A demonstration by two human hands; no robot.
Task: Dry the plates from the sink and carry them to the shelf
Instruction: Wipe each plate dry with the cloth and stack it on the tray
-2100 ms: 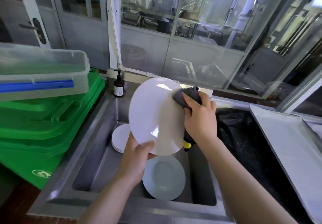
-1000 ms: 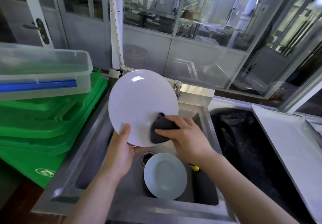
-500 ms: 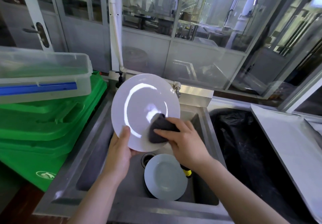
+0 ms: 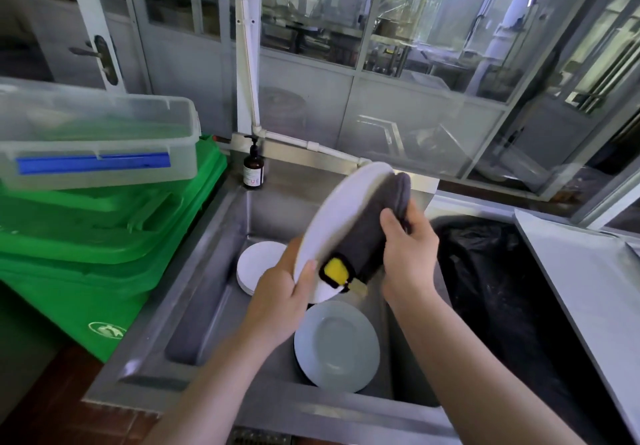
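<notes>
Since half a second ago the white plate (image 4: pixel 341 212) has turned nearly edge-on above the steel sink (image 4: pixel 194 292), and the grey cloth (image 4: pixel 375 233) now covers its right face. Left hand (image 4: pixel 277 301) grips the plate's lower rim, fingers curled round it with the thumb in front. Right hand (image 4: pixel 408 247) holds the cloth against the plate, fingers wrapped over the fabric. Below, a pale blue plate (image 4: pixel 337 346) and a stack of white plates (image 4: pixel 258 264) lie in the basin.
</notes>
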